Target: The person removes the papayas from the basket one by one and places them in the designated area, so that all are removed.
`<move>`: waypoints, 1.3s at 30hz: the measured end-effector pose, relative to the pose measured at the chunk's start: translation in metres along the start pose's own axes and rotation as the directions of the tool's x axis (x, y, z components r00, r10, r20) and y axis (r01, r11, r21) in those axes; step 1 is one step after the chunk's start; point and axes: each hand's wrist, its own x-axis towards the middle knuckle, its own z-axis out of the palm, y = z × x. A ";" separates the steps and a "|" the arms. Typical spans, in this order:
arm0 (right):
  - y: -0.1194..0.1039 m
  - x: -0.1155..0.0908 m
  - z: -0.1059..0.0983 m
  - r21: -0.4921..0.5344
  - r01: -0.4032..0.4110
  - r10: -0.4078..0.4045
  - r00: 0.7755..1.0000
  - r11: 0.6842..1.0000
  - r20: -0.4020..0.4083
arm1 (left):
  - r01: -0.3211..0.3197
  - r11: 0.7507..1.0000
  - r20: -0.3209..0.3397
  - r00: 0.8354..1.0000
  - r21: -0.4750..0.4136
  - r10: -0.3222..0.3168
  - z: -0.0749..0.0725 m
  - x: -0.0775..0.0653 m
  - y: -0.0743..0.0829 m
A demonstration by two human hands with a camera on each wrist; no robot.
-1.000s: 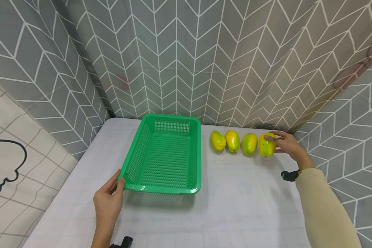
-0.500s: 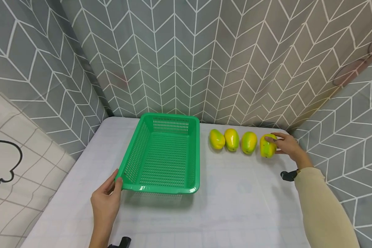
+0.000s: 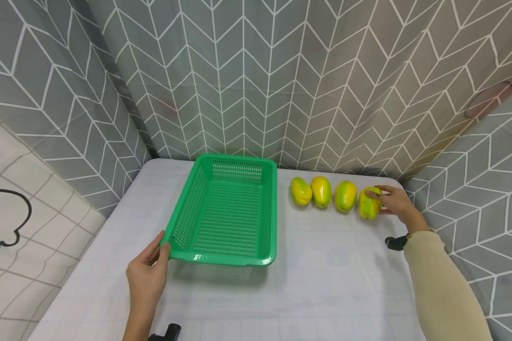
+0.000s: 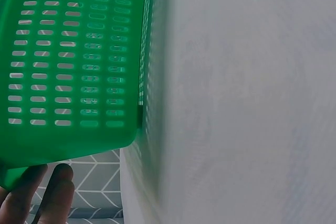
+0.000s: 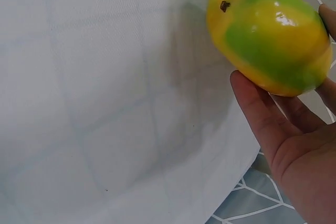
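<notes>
A green plastic basket (image 3: 226,259) with slotted walls stands on the white-covered table, left of centre in the head view. My left hand (image 3: 147,274) pinches its rim at the near left corner; two fingertips (image 4: 62,174) show below the rim in the left wrist view. Off to the right, my right hand (image 3: 397,202) grips a glossy yellow-green mango (image 3: 369,208) from its right side. The right wrist view shows fingers (image 5: 257,98) against the underside of this mango (image 5: 273,40), its dark stem spot facing the table side.
Three more mangoes lie in a row between basket and right hand: the left one (image 3: 300,191), the middle one (image 3: 321,192) and the right one (image 3: 345,196). Grey patterned curtains (image 3: 247,85) rise behind the table (image 3: 315,274) and at both sides.
The gripped mango and my right hand have come slightly nearer to me relative to the row. The left hand stays at the basket's corner; the head view shifts a little.
</notes>
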 end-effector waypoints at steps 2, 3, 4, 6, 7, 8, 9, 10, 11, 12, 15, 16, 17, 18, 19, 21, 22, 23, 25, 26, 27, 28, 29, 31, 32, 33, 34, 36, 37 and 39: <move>0.002 0.002 0.001 0.000 -0.004 0.004 1.000 1.000 0.002 | -0.002 1.000 0.000 1.000 0.000 0.002 0.000 0.000 0.001; 0.003 0.003 0.001 0.001 -0.005 0.005 1.000 1.000 0.002 | -0.002 1.000 0.000 1.000 -0.001 0.002 0.000 0.000 0.001; 0.004 0.003 0.001 0.002 -0.008 0.008 1.000 1.000 0.002 | -0.002 1.000 0.002 1.000 -0.003 0.002 0.000 0.000 0.001; 0.005 0.006 0.002 0.003 -0.017 0.017 1.000 1.000 0.004 | 0.002 1.000 0.007 1.000 -0.010 -0.002 0.000 0.001 0.000; 0.006 0.007 0.002 0.005 -0.021 0.021 1.000 1.000 0.004 | 0.004 1.000 0.009 1.000 -0.013 -0.004 0.000 0.001 0.000; 0.007 0.008 0.002 0.008 -0.030 0.030 1.000 1.000 0.003 | 0.007 1.000 0.012 1.000 -0.016 -0.006 0.000 0.001 0.000; 0.007 0.009 0.003 0.010 -0.039 0.039 0.999 0.999 0.004 | 0.007 1.000 0.014 1.000 -0.020 -0.007 -0.001 0.001 0.000; 0.007 0.010 0.003 0.013 -0.047 0.047 0.999 0.999 0.003 | 0.006 1.000 0.016 1.000 -0.023 -0.006 -0.001 0.001 0.000; 0.007 0.012 0.004 0.011 -0.053 0.053 0.999 0.999 0.002 | 0.004 1.000 0.018 1.000 -0.024 -0.003 -0.001 0.001 0.000; 0.008 0.012 0.004 0.011 -0.056 0.056 0.998 0.998 0.002 | 0.002 1.000 0.019 1.000 -0.024 -0.001 -0.001 0.002 -0.001; 0.007 0.013 0.006 0.007 -0.061 0.061 0.998 0.998 -0.003 | -0.006 1.000 0.019 1.000 -0.025 0.006 0.000 0.002 -0.002; 0.007 0.014 0.006 0.000 -0.057 0.057 0.998 0.998 -0.005 | -0.007 1.000 0.018 1.000 -0.023 0.007 0.000 0.002 -0.001; 0.007 0.014 0.007 -0.003 -0.055 0.055 0.998 0.998 -0.005 | -0.008 1.000 0.016 1.000 -0.023 0.008 0.000 0.002 -0.002; 0.007 0.014 0.007 -0.007 -0.052 0.052 0.999 0.999 -0.005 | -0.007 1.000 0.014 1.000 -0.022 0.008 0.000 0.002 -0.001; 0.007 0.013 0.007 -0.009 -0.051 0.051 0.999 0.999 -0.005 | -0.007 1.000 0.012 1.000 -0.023 0.007 0.000 0.002 -0.001; 0.007 0.014 0.008 -0.019 -0.051 0.051 0.999 0.998 -0.003 | -0.007 1.000 0.010 1.000 -0.024 0.007 0.000 0.002 -0.001; 0.007 0.014 0.008 -0.024 -0.053 0.053 0.999 0.998 -0.002 | -0.006 1.000 0.009 1.000 -0.025 0.006 0.000 0.001 -0.001; 0.007 0.014 0.009 -0.023 -0.057 0.057 0.998 0.998 -0.004 | -0.004 1.000 0.008 1.000 -0.026 0.004 0.000 0.001 -0.001; 0.007 0.014 0.009 -0.027 -0.064 0.064 0.998 0.998 -0.007 | -0.001 1.000 0.009 1.000 -0.024 0.001 0.000 0.001 -0.001; 0.007 0.014 0.010 -0.028 -0.068 0.068 0.998 0.997 -0.009 | 0.001 1.000 0.009 1.000 -0.021 -0.001 0.000 0.001 -0.001; 0.007 0.013 0.010 -0.028 -0.073 0.072 0.997 0.997 -0.013 | 0.003 1.000 0.010 1.000 -0.018 -0.003 0.000 0.001 -0.001; 0.006 0.012 0.010 -0.027 -0.077 0.076 0.997 0.997 -0.017 | 0.004 1.000 0.010 1.000 -0.015 -0.004 0.000 0.001 -0.001; 0.006 0.011 0.010 -0.029 -0.078 0.078 0.997 0.997 -0.017 | 0.007 1.000 0.010 1.000 -0.014 -0.007 0.000 0.001 -0.001; 0.005 0.010 0.010 -0.027 -0.080 0.080 0.997 0.996 -0.019 | 0.009 1.000 0.011 1.000 -0.012 -0.009 -0.001 0.001 -0.001; 0.004 0.008 0.010 -0.023 -0.079 0.079 0.997 0.997 -0.019 | 0.011 1.000 0.011 1.000 -0.011 -0.011 -0.001 0.001 -0.001; 0.004 0.008 0.010 -0.020 -0.079 0.078 0.997 0.997 -0.019 | 0.010 1.000 0.011 1.000 -0.012 -0.010 -0.001 0.001 -0.001; 0.003 0.007 0.010 -0.016 -0.078 0.078 0.997 0.997 -0.019 | 0.011 1.000 0.011 1.000 -0.013 -0.011 -0.001 0.001 -0.001; 0.003 0.005 0.009 -0.005 -0.075 0.075 0.997 0.997 -0.017 | 0.012 1.000 0.013 1.000 -0.013 -0.012 -0.001 0.001 -0.001; 0.004 0.005 0.009 -0.003 -0.073 0.073 0.997 0.997 -0.016 | 0.011 1.000 0.013 1.000 -0.012 -0.010 -0.001 0.001 -0.001; 0.005 0.004 0.008 0.001 -0.071 0.071 0.997 0.997 -0.014 | 0.006 1.000 0.013 1.000 -0.014 -0.006 -0.001 0.001 -0.001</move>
